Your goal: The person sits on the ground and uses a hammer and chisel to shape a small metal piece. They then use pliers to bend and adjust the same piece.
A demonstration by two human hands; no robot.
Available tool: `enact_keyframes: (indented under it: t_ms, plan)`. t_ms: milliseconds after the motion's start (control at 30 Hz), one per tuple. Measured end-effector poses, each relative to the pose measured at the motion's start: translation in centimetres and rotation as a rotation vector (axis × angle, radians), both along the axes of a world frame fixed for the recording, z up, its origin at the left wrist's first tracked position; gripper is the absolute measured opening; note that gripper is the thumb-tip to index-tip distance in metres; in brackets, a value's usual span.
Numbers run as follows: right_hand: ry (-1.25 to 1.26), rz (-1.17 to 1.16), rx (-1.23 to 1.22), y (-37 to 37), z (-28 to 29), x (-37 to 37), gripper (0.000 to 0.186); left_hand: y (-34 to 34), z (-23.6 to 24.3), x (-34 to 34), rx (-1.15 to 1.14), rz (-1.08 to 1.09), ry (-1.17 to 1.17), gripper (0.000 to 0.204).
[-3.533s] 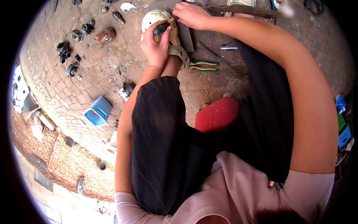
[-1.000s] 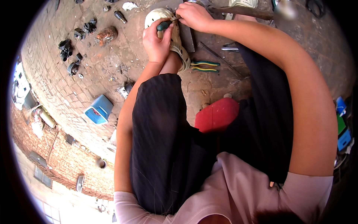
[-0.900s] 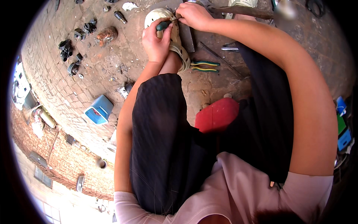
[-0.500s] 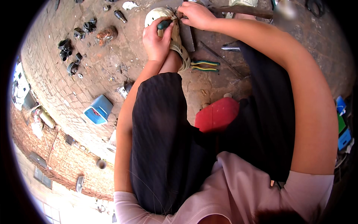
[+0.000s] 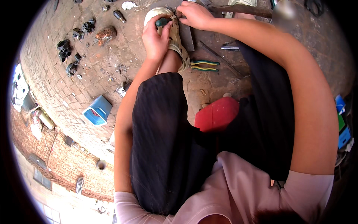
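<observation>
My left hand (image 5: 156, 42) is closed round a short dark green tool handle (image 5: 162, 22), over the cream clog (image 5: 178, 43) on my foot. Just right of it, my right hand (image 5: 195, 15) has its fingers bent and pinched at the far end of the tool, on a small part I cannot make out. Under my hands a flat dark metal plate (image 5: 187, 36) lies on the ground. Beside the clog are pliers with yellow and green handles (image 5: 204, 62), a long metal rod (image 5: 220, 58) and a bladed tool (image 5: 229, 47).
A red seat or pad (image 5: 216, 115) shows between my legs. Black machine parts (image 5: 63, 50), a rusty lump (image 5: 105, 35) and a blue bin (image 5: 97, 110) are at the left on the brick ground. A long dark bar (image 5: 246, 10) lies at the top; coloured items (image 5: 343, 136) sit far right.
Since the earliest frame both hands and the clog have shifted slightly up and right. In the last second my left hand has risen a little, still round the same handle.
</observation>
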State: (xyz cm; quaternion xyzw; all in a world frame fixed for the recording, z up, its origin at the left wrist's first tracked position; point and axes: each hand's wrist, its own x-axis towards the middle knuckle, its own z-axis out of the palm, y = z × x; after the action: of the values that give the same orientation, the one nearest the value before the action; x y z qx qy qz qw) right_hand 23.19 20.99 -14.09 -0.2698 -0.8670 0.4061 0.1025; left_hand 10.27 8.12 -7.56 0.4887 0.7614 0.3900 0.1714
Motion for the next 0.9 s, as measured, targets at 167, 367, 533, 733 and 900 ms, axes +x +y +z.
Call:
enact_keyframes:
  t_ms: [167,367,533,733,900]
  plan:
    - [-0.063,0.135,0.209,0.4,0.3,-0.5,0.018,-0.1,0.7,0.4,0.054,0.086,-0.14,0.023]
    - [-0.039,0.108,0.217,2.0,4.5,0.1,0.014,0.7,5.0,1.0,0.191,0.283,-0.69,0.008]
    - [0.366,0.189,0.138,2.8,14.3,0.8,0.015,1.5,9.9,0.3,-0.117,0.319,-1.06,0.014]
    - [0.508,0.26,0.367,3.8,20.7,2.0,0.023,1.8,14.6,1.2,-0.127,0.14,-1.181,0.012]
    - [0.577,0.306,0.413,4.3,21.8,2.2,0.025,2.1,15.9,1.7,-0.073,0.132,-1.116,0.009]
